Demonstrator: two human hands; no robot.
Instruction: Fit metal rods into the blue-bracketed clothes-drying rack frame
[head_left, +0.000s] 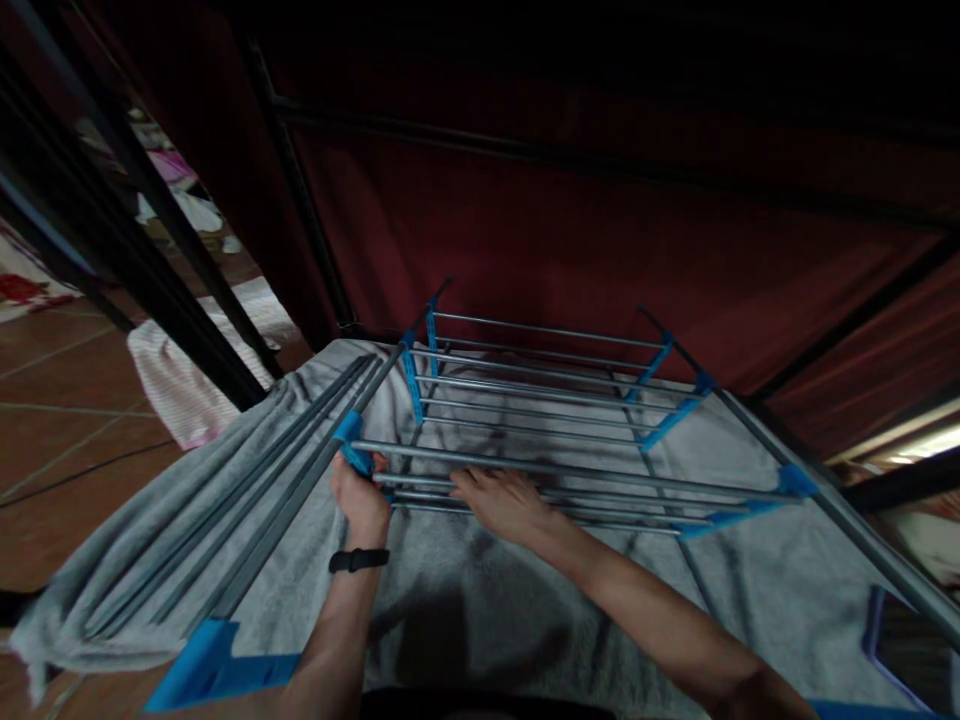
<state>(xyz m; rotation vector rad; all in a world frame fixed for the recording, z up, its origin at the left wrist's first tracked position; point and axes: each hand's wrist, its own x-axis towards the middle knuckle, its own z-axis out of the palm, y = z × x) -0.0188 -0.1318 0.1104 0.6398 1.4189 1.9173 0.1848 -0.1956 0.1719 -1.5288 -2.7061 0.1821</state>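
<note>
A grey metal drying rack (540, 400) with blue plastic joints stands in front of me, and a grey towel (465, 590) lies draped over its bars. My left hand (362, 500), with a black band on the wrist, is closed round a bar at a blue joint (349, 440) near the rack's left side. My right hand (499, 500) lies on the middle bars with its fingers curled over one of them. Both forearms reach out from the bottom of the view.
A dark red fabric wall with black poles (600, 220) stands close behind the rack. At the left lies a tiled floor (60, 400) with a pink-white cloth (176, 390) and more laundry beyond. A dark flat object (904, 640) lies on the towel at the right edge.
</note>
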